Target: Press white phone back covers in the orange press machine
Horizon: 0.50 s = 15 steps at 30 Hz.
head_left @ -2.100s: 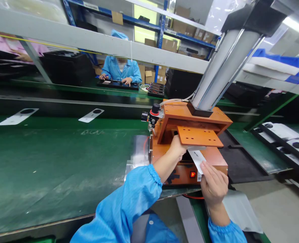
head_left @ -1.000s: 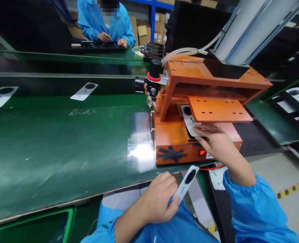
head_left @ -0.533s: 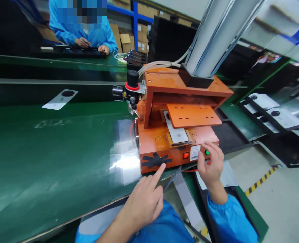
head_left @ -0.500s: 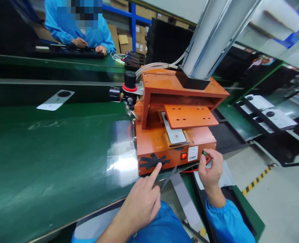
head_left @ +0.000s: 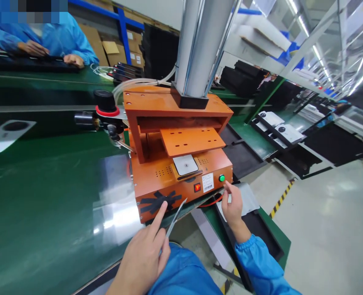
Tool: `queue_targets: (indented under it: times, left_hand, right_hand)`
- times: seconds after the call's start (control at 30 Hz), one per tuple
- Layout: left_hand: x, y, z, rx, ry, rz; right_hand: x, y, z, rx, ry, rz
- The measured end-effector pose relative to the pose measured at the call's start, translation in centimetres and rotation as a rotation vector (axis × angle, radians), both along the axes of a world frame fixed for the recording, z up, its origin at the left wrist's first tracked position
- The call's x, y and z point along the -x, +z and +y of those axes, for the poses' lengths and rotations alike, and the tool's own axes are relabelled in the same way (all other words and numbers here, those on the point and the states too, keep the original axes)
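Note:
My left hand [head_left: 147,250] points its index finger at the black tape [head_left: 158,201] on the front of an orange press [head_left: 181,180]. Its other fingers are closed on thin, pointed tweezers [head_left: 177,216]. Beside a lit green button [head_left: 221,178], my right hand [head_left: 233,203] holds nothing, its thumb and index finger slightly apart. A white phone back cover [head_left: 186,164] lies in the fixture under the raised orange plate [head_left: 193,141], which hides its far part. A red switch [head_left: 197,187] glows next to a white label.
Another white cover [head_left: 3,141] lies on the green bench [head_left: 52,196] at left. A black regulator [head_left: 106,108] juts from the press's left side. A black tray [head_left: 269,237] stands at lower right. Across the bench, a co-worker in blue [head_left: 73,41] sits with both hands low.
My right hand has come off the green button, which now shows fully. The view has shifted right, and less of the cover shows beneath the plate. My left hand keeps pointing at the tape.

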<state>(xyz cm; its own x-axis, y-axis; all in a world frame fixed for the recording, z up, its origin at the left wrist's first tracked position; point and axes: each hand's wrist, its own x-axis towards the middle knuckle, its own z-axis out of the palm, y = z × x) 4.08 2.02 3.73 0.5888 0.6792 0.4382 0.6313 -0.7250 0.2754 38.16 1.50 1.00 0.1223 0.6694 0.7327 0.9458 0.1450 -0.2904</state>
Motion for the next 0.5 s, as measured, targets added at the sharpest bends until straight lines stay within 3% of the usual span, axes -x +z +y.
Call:
queue_targets:
  times: [0.17, 0.27, 0.37, 0.43, 0.5]
  left_hand:
    - [-0.1, -0.2, 0.0, 0.003, 0.034, 0.039]
    - [0.1, 0.4, -0.4, 0.069, 0.017, -0.035]
    - [-0.2, 1.2, -1.4, 0.206, -0.117, -0.253]
    - [-0.8, 1.4, -2.3, 0.307, -0.226, -0.374]
    - [-1.6, 1.0, -3.1, 0.391, -0.29, -0.397]
  right_hand:
    - [-1.4, 0.5, 0.6, 0.048, 0.013, -0.031]
    - [-0.5, 1.3, -0.5, 0.035, 0.058, 0.035]
    - [3.5, 1.5, -3.8, 0.17, 0.276, 0.267]
    - [7.3, 1.2, -6.7, 0.438, 0.499, 0.548]
    - [10.7, 0.4, -9.2, 0.621, 0.56, 0.819]
